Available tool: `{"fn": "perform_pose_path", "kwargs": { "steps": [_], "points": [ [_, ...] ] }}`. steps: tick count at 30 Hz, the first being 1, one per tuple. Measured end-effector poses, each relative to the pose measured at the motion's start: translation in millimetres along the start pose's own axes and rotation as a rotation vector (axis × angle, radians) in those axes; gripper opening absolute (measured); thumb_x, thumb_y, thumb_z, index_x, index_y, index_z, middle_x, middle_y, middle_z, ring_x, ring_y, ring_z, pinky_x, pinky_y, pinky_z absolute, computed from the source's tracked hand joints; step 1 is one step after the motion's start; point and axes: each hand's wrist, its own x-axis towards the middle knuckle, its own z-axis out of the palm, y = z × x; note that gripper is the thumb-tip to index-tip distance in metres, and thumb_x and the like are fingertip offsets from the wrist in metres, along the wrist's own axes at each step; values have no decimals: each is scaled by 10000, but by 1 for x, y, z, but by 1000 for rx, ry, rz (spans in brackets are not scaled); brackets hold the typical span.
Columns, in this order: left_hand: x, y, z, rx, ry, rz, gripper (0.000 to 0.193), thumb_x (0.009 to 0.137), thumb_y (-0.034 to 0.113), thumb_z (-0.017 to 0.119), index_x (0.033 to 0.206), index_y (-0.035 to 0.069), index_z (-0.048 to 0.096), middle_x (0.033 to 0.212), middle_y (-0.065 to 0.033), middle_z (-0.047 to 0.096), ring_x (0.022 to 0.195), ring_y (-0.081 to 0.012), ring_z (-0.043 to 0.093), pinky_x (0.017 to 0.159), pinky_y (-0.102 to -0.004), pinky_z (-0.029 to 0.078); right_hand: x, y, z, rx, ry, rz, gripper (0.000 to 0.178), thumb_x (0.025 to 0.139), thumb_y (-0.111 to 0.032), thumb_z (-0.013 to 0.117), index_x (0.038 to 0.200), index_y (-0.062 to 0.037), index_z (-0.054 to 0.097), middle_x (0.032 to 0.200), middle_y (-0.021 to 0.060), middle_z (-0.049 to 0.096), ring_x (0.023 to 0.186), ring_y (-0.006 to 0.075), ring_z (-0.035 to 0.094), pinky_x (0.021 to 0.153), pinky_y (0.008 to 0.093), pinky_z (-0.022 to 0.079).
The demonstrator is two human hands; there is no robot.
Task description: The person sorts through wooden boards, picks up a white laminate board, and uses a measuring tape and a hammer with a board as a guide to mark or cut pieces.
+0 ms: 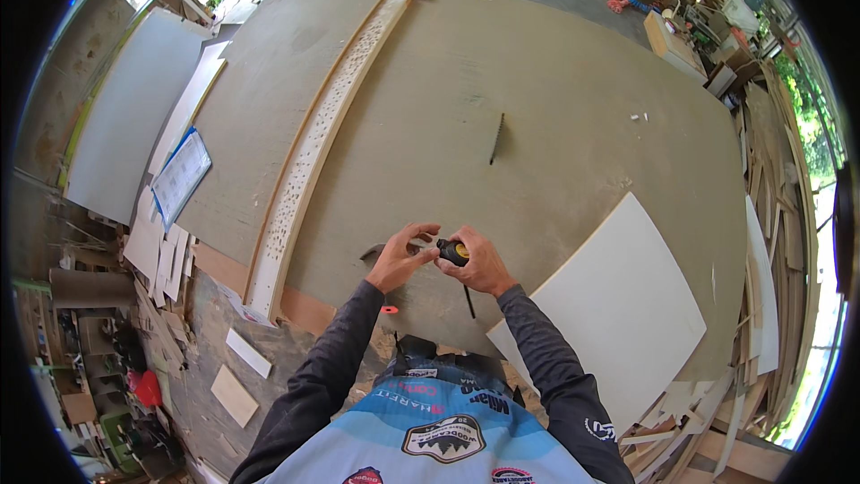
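In my right hand (481,262) is a black and yellow tape measure (453,252), held above the near side of a large grey-brown tabletop (555,161). My left hand (405,257) is just left of it, fingers curved and apart, with the thumb close to the tape measure's end. Whether that thumb touches it I cannot tell. Partly hidden behind the left hand lies what looks like a hammer (372,254). A thin dark stick (468,301) lies below my right hand, and another slim dark rod (497,138) rests farther off on the tabletop.
A long shallow wooden channel (309,157) dotted with pale pieces runs along the left. To the right lies a white panel (618,296). A blue clipboard (182,177) sits at the left edge. Stacked boards (778,188) line the right side; offcuts (235,396) lie on the floor.
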Motion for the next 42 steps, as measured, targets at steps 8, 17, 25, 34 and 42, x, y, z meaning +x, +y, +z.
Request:
{"fn": "perform_pose_path", "kwargs": {
  "steps": [8, 17, 25, 34, 42],
  "points": [
    [71, -19, -98, 112, -277, -21, 234, 864, 33, 727, 1094, 30, 685, 893, 24, 602, 842, -61, 564, 748, -237, 470, 55, 6, 18, -207, 24, 89, 469, 861, -399, 688, 1130, -33, 570, 1082, 177, 597, 979, 372, 618, 819, 450, 508],
    [195, -42, -249, 1050, 222, 419, 102, 771, 36, 722, 865, 78, 722, 1129, -112, 629, 1101, -324, 565, 920, -438, 445, 75, 111, -76, -686, 333, 243, 392, 891, -151, 644, 1268, -122, 540, 1165, 137, 557, 1112, 364, 510, 975, 465, 429],
    [238, -72, -294, 1205, 337, 220, 124, 833, 117, 688, 952, 136, 715, 1354, -158, 508, 1269, -341, 475, 1004, -477, 387, 63, 152, -121, -796, 400, 504, 323, 923, -131, 617, 1236, -200, 589, 1262, 69, 500, 1203, 332, 462, 978, 489, 437],
    [247, -83, -294, 1235, 356, 141, 202, 897, 115, 634, 1081, 196, 661, 1377, -82, 509, 1292, -271, 474, 1006, -491, 350, 71, 155, -119, -841, 393, 498, 283, 950, -189, 587, 1233, -184, 599, 1277, 68, 502, 1205, 328, 452, 944, 506, 447],
    [176, -60, -297, 1013, 570, 130, 866, 759, 335, 799, 1482, 136, 366, 1489, -154, 409, 1417, -341, 326, 1114, -595, 267, 70, 160, -118, -846, 394, 464, 273, 951, -193, 582, 1223, -183, 604, 1256, 59, 514, 1189, 321, 459, 924, 513, 455]
  ]
}}
